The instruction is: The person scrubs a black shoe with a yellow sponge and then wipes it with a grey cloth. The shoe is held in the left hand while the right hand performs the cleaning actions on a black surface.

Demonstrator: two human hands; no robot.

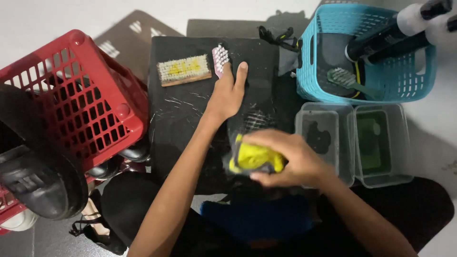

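Yellow cloth (256, 157) sits bunched under the right hand (285, 159), whose fingers are curled closed around it, pressing it down on a dark, blurred thing at the near edge of the black mat (181, 123). What that thing is cannot be told. The left hand (228, 93) lies flat and open on the mat farther off, fingers spread, holding nothing, its fingertips just beside a small pink brush (220, 59). A wooden brush (184, 70) lies left of that one.

Risks, as I judge them: two clear tubs (328, 143) (383, 143) stand just right of the right hand, one with something dark in it and one with something green; a wide stroke or a swinging elbow could knock the nearer one and tip out what it holds. The left hand pins only the mat, so the rubbed thing could slide toward the lap. A sideways push could also nudge the pink brush off the far edge. The red basket (71, 95) and blue basket (366, 57) stand well apart and seem safe.
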